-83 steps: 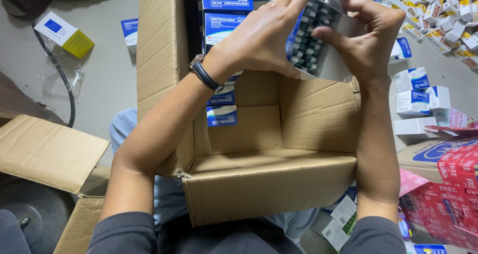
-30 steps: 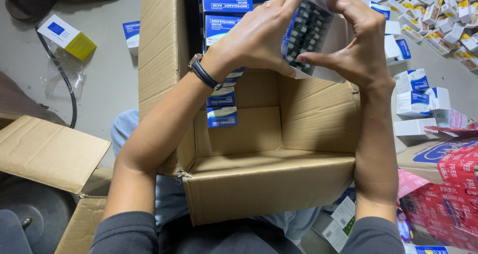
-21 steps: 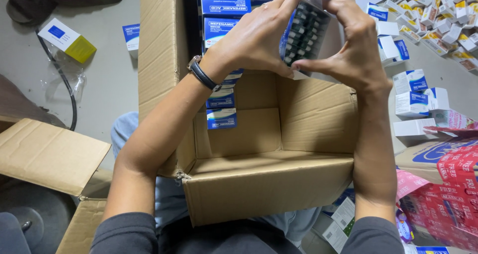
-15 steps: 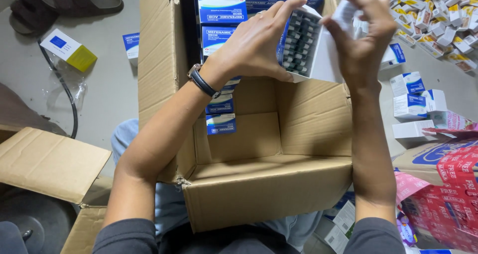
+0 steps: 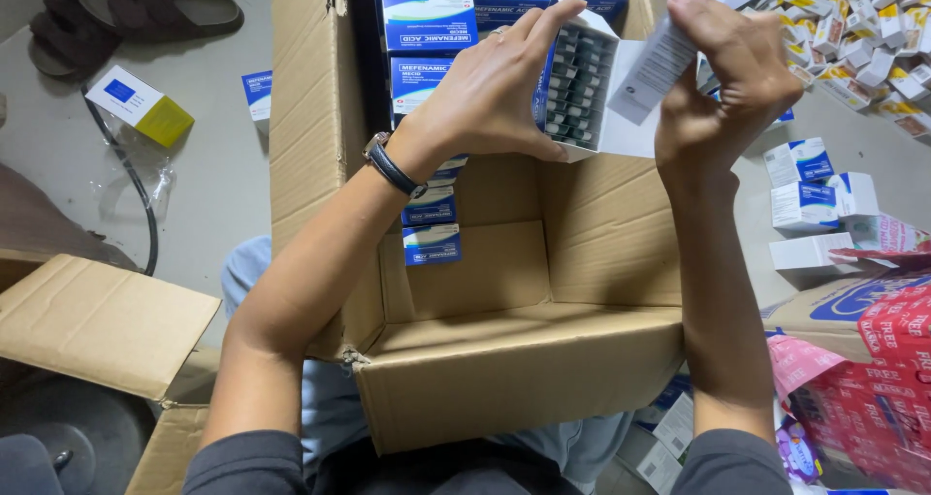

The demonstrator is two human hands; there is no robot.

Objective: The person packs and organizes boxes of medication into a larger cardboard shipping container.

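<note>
Two hands up over a big open cardboard carton (image 5: 524,359). The left hand (image 5: 490,97) is wrapped around a white medicine box (image 5: 582,93), open end showing rows of blister strips (image 5: 574,83) packed inside. The right hand (image 5: 722,88) has its fingers closed on the box's white flap (image 5: 659,63), pulling it out to the side. The box sits above the carton's back half, right by stacked blue-and-white boxes (image 5: 427,30) in there. Looks like a folded leaflet rather than a flap, maybe; hard to tell. Wristwatch (image 5: 388,163) on the left wrist.
</note>
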